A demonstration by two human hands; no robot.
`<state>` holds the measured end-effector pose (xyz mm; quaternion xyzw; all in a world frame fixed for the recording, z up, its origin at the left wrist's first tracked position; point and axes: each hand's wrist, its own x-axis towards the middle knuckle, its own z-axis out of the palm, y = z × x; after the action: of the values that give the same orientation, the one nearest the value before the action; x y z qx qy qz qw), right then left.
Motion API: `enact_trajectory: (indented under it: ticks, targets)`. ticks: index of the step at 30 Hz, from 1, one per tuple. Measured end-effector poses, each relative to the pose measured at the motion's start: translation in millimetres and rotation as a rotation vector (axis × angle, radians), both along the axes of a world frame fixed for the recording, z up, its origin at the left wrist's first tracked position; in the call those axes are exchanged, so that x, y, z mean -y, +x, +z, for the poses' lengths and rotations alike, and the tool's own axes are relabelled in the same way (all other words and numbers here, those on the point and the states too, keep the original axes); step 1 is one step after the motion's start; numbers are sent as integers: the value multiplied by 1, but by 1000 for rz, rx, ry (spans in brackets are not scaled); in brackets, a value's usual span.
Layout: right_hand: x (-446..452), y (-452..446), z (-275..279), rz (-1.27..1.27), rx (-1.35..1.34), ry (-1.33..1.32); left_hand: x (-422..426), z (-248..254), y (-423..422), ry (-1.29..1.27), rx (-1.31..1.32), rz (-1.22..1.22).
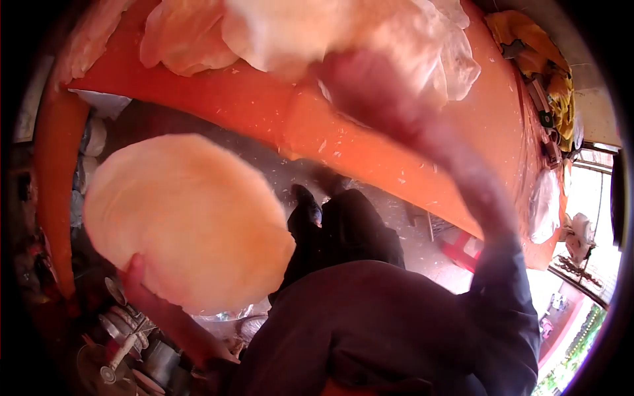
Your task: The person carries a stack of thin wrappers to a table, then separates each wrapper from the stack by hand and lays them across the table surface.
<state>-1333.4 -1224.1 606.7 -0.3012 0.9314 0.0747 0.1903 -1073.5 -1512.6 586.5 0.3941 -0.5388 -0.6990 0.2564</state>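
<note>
A large, thin, pale round sheet that looks like a papad is held out over the floor at the left. My left hand grips it at its lower-left edge, thumb on top and the other fingers hidden beneath. My right hand is stretched forward over the orange-covered table, at the near side of a pile of similar wavy papads. Motion smears its fingers, so whether it touches or grips a sheet is not clear.
Pale flakes dot the orange table. A yellow cloth and a plastic bag are at its right end. Metal vessels and a grinder-like object stand low at the left. A red stool is under the table's edge.
</note>
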Motion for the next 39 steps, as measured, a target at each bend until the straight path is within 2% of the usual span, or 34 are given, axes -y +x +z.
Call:
enact_trajectory:
  ticks: [2,4,5,7,9,11,12,13,16,17,19,20,21,22,23,24,25,26,29,30,32,33,35,37,39]
  targets:
    - [-6,37,-96,44,65,-288,-12,24,-17,-90,-31,-55]
    - [-19,75,-173,58,1,-373,-20,40,-34,-172,-62,-122]
    - [-24,91,-195,55,-49,-417,-23,46,-42,-227,-40,-136]
    - [-31,112,-193,26,-116,-648,-49,60,-69,-303,-64,-126]
    - [-39,121,-190,28,-113,-712,-65,64,-87,-368,-153,-121]
    - [-45,116,-184,12,-66,-822,-65,56,-109,-713,-274,-184]
    - [-46,112,-174,-190,87,-916,-66,51,-119,-878,-342,-199]
    - [-52,104,-178,-276,217,-1107,-58,48,-129,-688,-400,-287]
    - [-87,74,-208,-631,320,-1433,-34,42,-162,-106,-539,-551]
    - [-113,66,-197,-914,512,-1504,-31,39,-172,92,-570,-631]
    - [-145,46,-150,-1065,537,-1639,-51,18,-190,332,-484,-587]
    - [-162,35,-126,-1139,542,-1711,-69,-10,-195,372,-365,-472]
    - [-173,32,-125,-1129,510,-1725,-69,-51,-195,451,-267,-572]
    - [-183,29,-124,-1119,479,-1739,-88,-89,-200,407,-217,-573]
    - [-194,26,-123,-1108,447,-1752,-109,-109,-200,434,-136,-622]
    - [-208,18,-134,-1325,553,-1742,-119,-135,-199,482,-31,-639]
    - [-211,17,-138,-1403,286,-1507,-132,-154,-196,460,-15,-637]
    - [-213,16,-141,-1317,124,-1396,-150,-155,-194,427,-36,-637]
    - [-178,16,-116,-1069,236,-1276,-157,-161,-183,383,-43,-663]
    - [-163,14,-116,-911,352,-1165,-162,-149,-181,457,-120,-666]
    - [-123,19,-113,-422,206,-1090,-174,-129,-188,522,-202,-649]
    - [-105,21,-104,-270,163,-1075,-180,-122,-192,512,-247,-681]
    - [-91,17,-105,-188,203,-1099,-182,-118,-200,530,-321,-796]
    - [-90,8,-114,-157,201,-1092,-190,-111,-206,471,-279,-759]
    - [-97,1,-116,-434,581,-1123,-196,-111,-212,407,-238,-698]
